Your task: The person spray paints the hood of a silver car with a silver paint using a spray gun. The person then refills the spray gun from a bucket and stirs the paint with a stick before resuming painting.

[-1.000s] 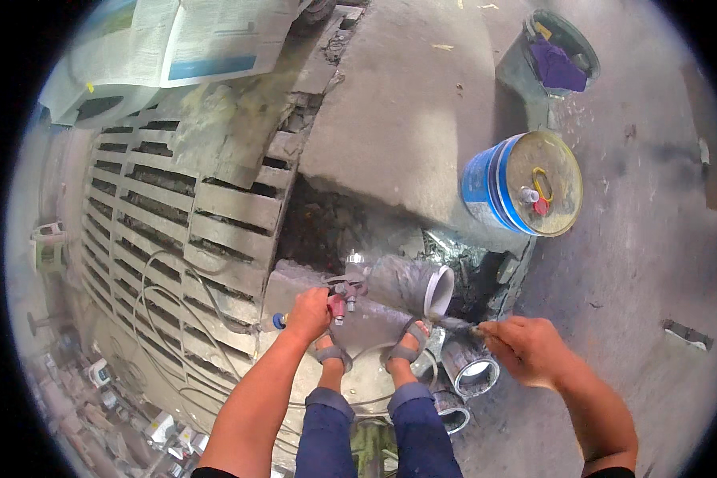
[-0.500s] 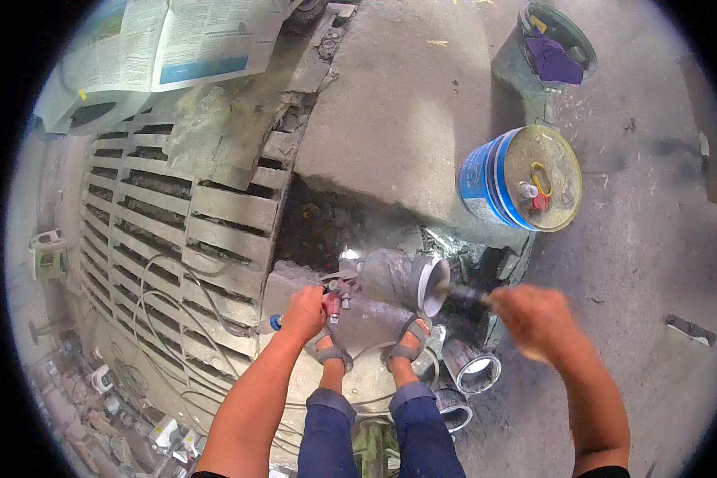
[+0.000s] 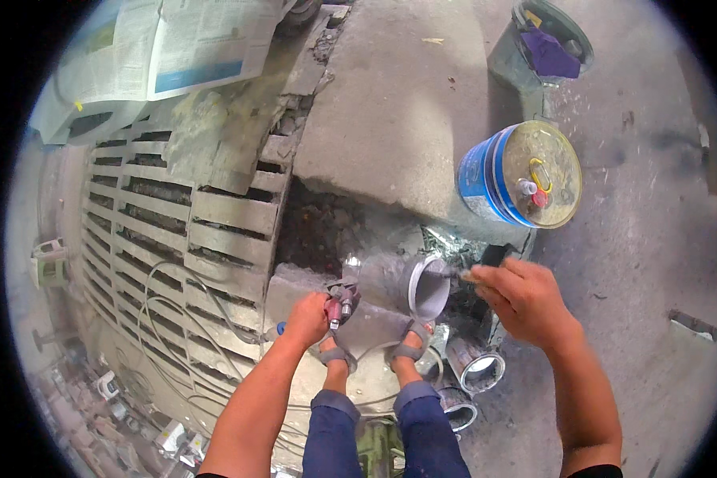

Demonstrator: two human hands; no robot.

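Note:
My left hand (image 3: pixel 309 319) is closed on a spray gun (image 3: pixel 338 307) with red fittings and a clear cup on top. Beside the gun, a grey cylindrical container (image 3: pixel 429 293) lies tipped with its pale open mouth facing right. My right hand (image 3: pixel 518 299) grips a thin brush-like tool (image 3: pixel 466 276) at that mouth; its far end is hard to make out. Below are two metal-rimmed cylinders (image 3: pixel 476 366), open end up, near my sandalled feet.
A blue drum (image 3: pixel 486 175) stands on a concrete slab (image 3: pixel 374 111), with a bucket (image 3: pixel 510 60) holding purple cloth behind. A broken pit (image 3: pixel 311 227) borders a slotted concrete grate (image 3: pixel 155 207) crossed by hoses. Newspaper (image 3: pixel 199 40) covers something at upper left.
My right hand and its tool have risen from below the container's mouth to beside its upper rim. My left hand keeps the spray gun nearly in place.

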